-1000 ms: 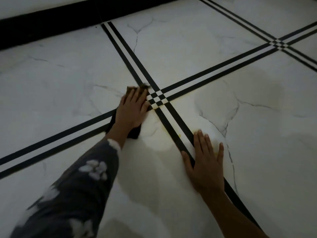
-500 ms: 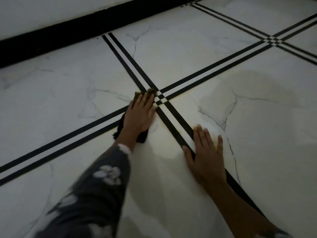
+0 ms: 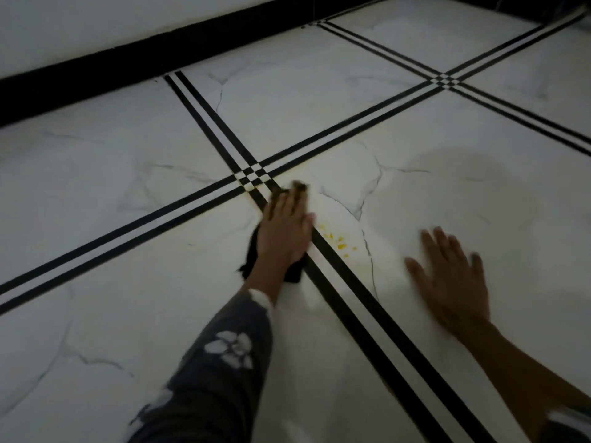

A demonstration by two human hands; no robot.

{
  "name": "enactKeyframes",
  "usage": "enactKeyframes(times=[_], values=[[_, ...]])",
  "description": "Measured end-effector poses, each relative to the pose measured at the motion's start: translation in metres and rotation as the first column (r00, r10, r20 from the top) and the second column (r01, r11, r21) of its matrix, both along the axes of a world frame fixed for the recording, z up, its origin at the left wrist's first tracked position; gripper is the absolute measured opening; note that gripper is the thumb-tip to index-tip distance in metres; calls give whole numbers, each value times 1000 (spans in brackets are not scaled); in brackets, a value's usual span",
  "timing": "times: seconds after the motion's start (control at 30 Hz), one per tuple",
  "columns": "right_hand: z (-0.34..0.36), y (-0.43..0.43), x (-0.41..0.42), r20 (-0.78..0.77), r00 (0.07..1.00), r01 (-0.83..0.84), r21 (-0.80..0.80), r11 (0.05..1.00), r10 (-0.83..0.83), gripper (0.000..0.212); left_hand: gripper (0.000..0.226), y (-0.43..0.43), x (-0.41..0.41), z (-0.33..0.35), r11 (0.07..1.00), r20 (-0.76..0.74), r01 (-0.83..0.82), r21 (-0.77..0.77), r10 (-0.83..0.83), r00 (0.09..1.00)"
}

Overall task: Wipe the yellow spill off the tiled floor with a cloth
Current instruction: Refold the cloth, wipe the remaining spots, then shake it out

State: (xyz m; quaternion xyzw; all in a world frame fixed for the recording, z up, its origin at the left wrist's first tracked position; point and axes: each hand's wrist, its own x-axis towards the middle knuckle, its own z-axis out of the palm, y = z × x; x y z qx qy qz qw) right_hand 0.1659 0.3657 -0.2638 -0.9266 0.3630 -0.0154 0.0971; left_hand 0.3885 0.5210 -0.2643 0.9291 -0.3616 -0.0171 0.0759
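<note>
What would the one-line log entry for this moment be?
left hand: presses cloth | right hand: open, beside spill | spill: partly remains

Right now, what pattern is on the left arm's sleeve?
White flowers on the dark fabric sleeve; head view.

Floor [image 3: 128, 161]: white marbled tiles, crossed by black double stripes. On it: cloth [image 3: 252, 254], dark, lying across one stripe; spill [image 3: 335, 241], yellow specks just right of the cloth.
</note>
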Motion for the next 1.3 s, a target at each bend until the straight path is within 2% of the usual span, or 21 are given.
enactKeyframes(times=[0.1,0.2,0.27,0.37,0.43,0.47,0.53,0.6,0.67,0.7,0.77,0.83,0.87,0.9,0.97,1.03,1.07,1.1,1.17,1.23,1.3], values=[[-7,4,6,19,1000,-4,22,1000,4,79,58,-24,-62,-6,963,2,267,-37,-267,964],[-9,-1,-2,15,1000,-4,28,1000,4,78,57,26,-101,-6,863,-31,505,7,-505,863],[-8,-4,-4,29,1000,7,31,999,-8,77,56,49,-76,-4,871,-28,492,6,-491,871],[-11,-4,-3,39,999,0,17,1000,-1,76,61,22,-17,-7,985,-29,170,40,-169,985],[-12,-6,-4,48,999,1,25,1000,-3,76,63,-26,-16,-7,997,-3,58,46,-58,998],[-13,-6,-5,52,999,3,31,1000,-5,76,63,-46,-30,-7,997,12,74,33,-75,997],[-14,-7,-5,54,998,11,32,999,-13,75,62,-57,-73,-8,971,10,240,13,-240,971],[-14,-6,-4,48,999,11,29,1000,-12,74,59,-19,-106,-7,885,-28,465,13,-465,885],[-12,-5,-3,49,999,9,30,1000,-11,74,57,31,-102,0,847,-50,532,-11,-532,845],[-12,-6,-3,52,999,8,29,1000,-10,73,58,47,-85,0,874,-37,485,-18,-485,874],[-12,-7,-3,52,999,4,25,1000,-6,73,64,52,-39,-2,969,-34,247,7,-247,968],[-12,-8,-4,46,999,6,15,1000,-6,73,65,27,-9,-6,1000,-55,14,15,-13,998],[-12,-10,-5,45,999,9,14,1000,-9,74,65,9,-15,-5,1000,-47,-24,15,25,999],[-13,-10,-5,41,999,10,18,1000,-11,74,66,-3,-29,-5,1000,-30,-6,20,7,1000],[-14,-10,-6,12,1000,-2,34,999,1,74,65,-1,-81,-8,977,-23,211,22,-211,977],[-10,-7,-6,-20,1000,15,46,999,-14,70,62,43,-129,-2,872,-92,489,27,-485,870],[-6,-4,-5,-33,998,46,55,997,-45,66,61,70,-132,1,841,-136,540,25,-532,836],[-2,1,-1,-35,995,94,67,993,-92,63,61,88,-120,1,856,-144,517,20,-509,849],[9,16,16,2,986,163,97,982,-164,62,64,103,-70,-1,949,-81,314,21,-311,947],[14,38,42,52,992,113,109,988,-119,62,64,89,-18,2,1000,-58,20,24,-19,998],[15,56,72,98,995,13,113,993,-25,62,59,65,-7,4,998,-56,-56,21,57,997]])
